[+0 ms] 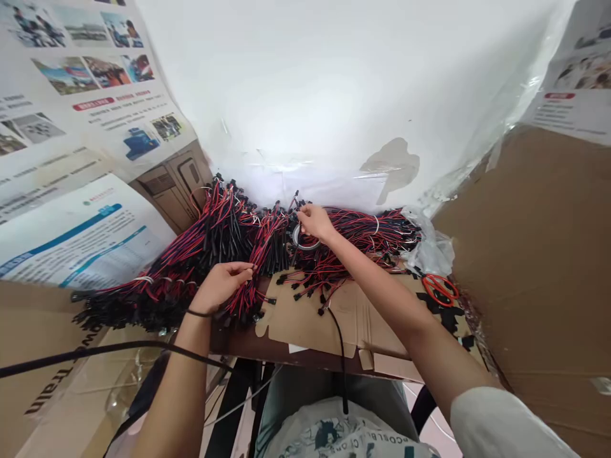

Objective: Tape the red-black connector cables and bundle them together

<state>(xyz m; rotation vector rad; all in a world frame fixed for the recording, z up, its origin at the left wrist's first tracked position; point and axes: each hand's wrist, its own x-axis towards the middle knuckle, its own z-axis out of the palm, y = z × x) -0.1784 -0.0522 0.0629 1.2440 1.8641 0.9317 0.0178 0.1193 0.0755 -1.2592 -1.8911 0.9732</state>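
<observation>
My left hand [222,285] is closed in a pinch at the front of a bunch of red and black wires [248,292]; its fingertips press on a thin wire whose end is hard to see. Further back, my right hand [316,222] is also closed, thumb and fingers together over a small dark piece too small to name. Just under it, a roll of tape [308,247] lies among the wires. Tied bundles of red and black wires with black connectors [353,226] spread behind and right of this hand.
More bundled wires [210,235] are heaped at the left. A flattened cardboard sheet [310,318] covers the table front, with a black cable [341,343] hanging over it. A clear plastic bag [432,248] and an orange cord loop [439,291] lie right. Cardboard walls [525,267] enclose the sides.
</observation>
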